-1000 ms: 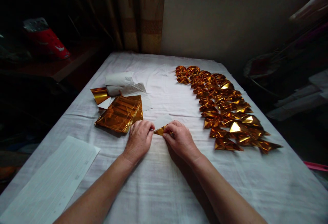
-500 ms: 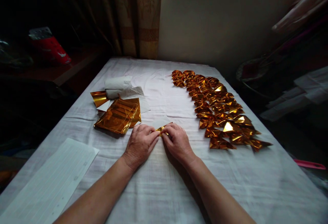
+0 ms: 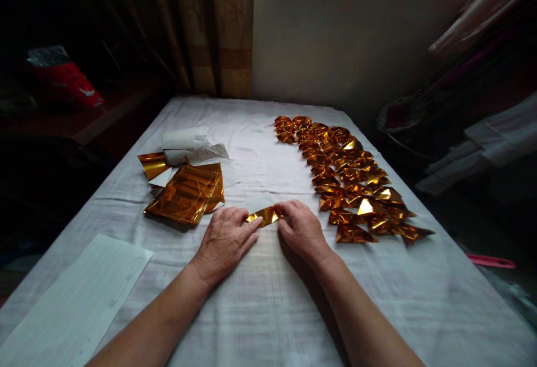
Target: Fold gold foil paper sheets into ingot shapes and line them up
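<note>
Pinching gold foil piece: left hand, right hand

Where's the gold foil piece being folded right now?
The gold foil piece lies on the white cloth in the middle, pressed between the left hand and right hand, just right of the foil sheet stack.

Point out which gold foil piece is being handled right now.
The small gold piece pinched between the left hand and right hand; the folded rows and flat stack lie untouched.
</note>
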### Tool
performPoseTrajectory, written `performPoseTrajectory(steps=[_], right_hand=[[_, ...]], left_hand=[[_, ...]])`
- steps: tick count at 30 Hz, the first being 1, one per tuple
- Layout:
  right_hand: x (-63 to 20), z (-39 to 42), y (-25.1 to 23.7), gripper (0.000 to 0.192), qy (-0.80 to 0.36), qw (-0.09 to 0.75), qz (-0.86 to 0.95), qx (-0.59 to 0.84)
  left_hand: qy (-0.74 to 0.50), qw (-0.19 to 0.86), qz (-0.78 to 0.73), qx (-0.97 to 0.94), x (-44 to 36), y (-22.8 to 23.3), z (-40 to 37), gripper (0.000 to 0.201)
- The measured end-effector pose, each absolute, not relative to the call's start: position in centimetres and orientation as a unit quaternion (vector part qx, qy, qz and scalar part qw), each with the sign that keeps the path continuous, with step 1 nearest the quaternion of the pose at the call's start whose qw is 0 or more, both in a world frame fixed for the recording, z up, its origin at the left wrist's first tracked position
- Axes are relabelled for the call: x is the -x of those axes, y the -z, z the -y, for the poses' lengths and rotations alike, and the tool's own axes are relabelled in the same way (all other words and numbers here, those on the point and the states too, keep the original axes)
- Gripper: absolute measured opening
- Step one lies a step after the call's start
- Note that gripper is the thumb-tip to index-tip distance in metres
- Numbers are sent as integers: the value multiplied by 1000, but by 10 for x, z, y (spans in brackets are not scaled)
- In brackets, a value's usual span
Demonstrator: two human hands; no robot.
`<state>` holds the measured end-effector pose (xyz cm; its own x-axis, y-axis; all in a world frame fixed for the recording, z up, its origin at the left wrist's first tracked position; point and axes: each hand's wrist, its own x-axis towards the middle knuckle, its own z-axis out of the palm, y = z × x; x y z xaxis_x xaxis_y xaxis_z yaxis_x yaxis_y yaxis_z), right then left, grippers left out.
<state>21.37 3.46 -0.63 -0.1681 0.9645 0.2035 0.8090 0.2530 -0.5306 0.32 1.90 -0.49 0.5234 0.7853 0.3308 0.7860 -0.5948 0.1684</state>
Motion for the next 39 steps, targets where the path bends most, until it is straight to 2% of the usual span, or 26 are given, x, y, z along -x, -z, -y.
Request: performPoseTrajectory(steps=[5, 9, 14, 18, 24, 30, 39], right_hand=[[-222, -35, 0, 45, -227, 238, 761, 560], [-228, -38, 2, 39, -255, 243, 778, 521], [-226, -40, 8, 31, -243, 269, 798, 481], [-226, -41, 9, 31, -228, 278, 808, 467], [-229, -41, 7, 49, -255, 274, 808, 455], [-228, -44, 14, 49, -255, 307, 804, 441], [-225, -43, 14, 30, -226, 298, 809, 454]], left_hand=[[198, 21, 454, 869, -5, 1, -17, 24], [201, 30, 455, 867, -7, 3, -17, 23], [201, 23, 459, 865, -8, 5, -16, 24], [174, 25, 448, 877, -7, 2, -15, 33], [171, 18, 453, 875, -7, -1, -17, 28], [191, 8, 456, 869, -4, -1, -18, 22], [214, -20, 470, 856, 2, 2, -25, 16]])
